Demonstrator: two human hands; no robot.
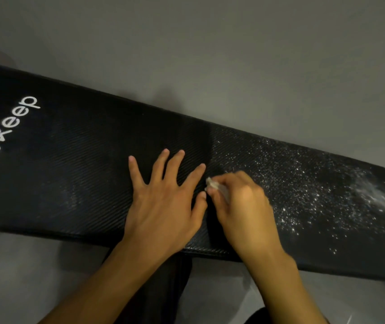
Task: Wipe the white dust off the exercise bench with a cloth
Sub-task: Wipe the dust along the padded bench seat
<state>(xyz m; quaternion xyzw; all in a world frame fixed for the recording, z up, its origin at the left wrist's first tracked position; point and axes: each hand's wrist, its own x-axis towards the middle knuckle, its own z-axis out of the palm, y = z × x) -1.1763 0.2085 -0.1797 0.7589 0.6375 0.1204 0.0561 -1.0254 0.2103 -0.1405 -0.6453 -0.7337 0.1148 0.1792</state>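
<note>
A long black exercise bench (74, 160) with a woven texture runs across the view from upper left to lower right. White dust (315, 188) speckles its right part, thickest in streaks near the right end. My left hand (163, 197) lies flat on the bench's middle with fingers spread. Right beside it, my right hand (240, 204) is curled around a small whitish cloth (212, 184), pressing it against the bench at the left margin of the dusty area. Most of the cloth is hidden inside the fist.
White "Keep" lettering and a logo (11, 127) mark the bench's left part. Grey floor (210, 54) surrounds the bench. A dark bench leg or my dark clothing (163, 288) shows below the near edge between my forearms.
</note>
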